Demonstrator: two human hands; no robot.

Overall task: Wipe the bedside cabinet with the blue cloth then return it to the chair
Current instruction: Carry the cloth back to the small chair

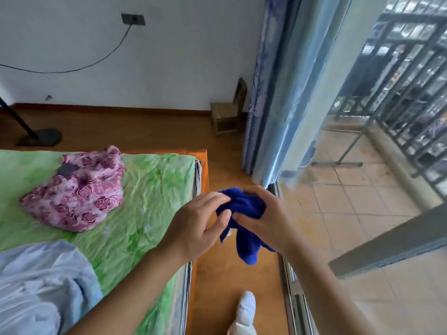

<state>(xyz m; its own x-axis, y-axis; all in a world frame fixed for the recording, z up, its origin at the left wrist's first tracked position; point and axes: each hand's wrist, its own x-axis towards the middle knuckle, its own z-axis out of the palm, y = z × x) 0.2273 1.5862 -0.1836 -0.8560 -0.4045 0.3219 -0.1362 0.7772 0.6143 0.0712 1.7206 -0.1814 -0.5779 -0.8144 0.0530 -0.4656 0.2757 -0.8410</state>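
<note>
The blue cloth (244,218) is bunched between both hands above the wooden floor strip beside the bed, with one end hanging down. My left hand (200,226) pinches its left side with thumb and fingers. My right hand (263,213) is closed over its top and right side. A small wooden chair (228,112) stands far ahead against the white wall, next to the curtain, with nothing on its seat. No bedside cabinet is in view.
A bed with a green sheet (145,189) fills the left, carrying a pink floral bundle (77,189) and a pale blue blanket (41,286). A blue curtain (273,93) and sliding glass door track (290,274) run along the right. A black stand base (38,137) sits far left. My white-socked foot (245,308) is below.
</note>
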